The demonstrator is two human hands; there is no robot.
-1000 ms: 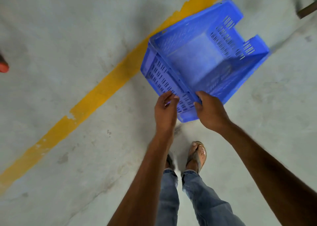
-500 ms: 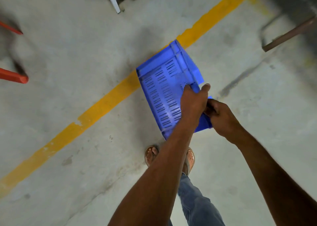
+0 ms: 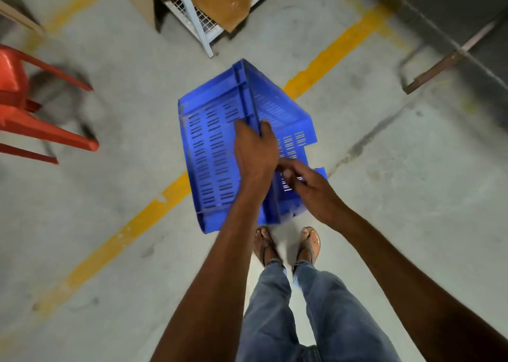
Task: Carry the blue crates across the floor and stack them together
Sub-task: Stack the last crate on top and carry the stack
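step: carry phase. The blue crate (image 3: pixel 214 155) is tipped on its side and no second crate is in view, so stacking looks not yet begun.
left hand (image 3: pixel 255 147): fingers curled over the crate's corner rib, gripping it.
right hand (image 3: pixel 309 187): fingers hooked on the slotted wall, lower right; blurred.
crate position: centre of frame, over the yellow floor line (image 3: pixel 132 229), above the feet, apparently off the floor.
next: probably find the other crates, level it, set it down. Avoid the red chair (image 3: pixel 41 132) at left and the wire rack (image 3: pixel 198 23) at top.

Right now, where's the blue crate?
The blue crate is mid-frame in the head view, tilted and held by the left hand and right hand over the yellow line, ahead of the feet, right of the red chair.
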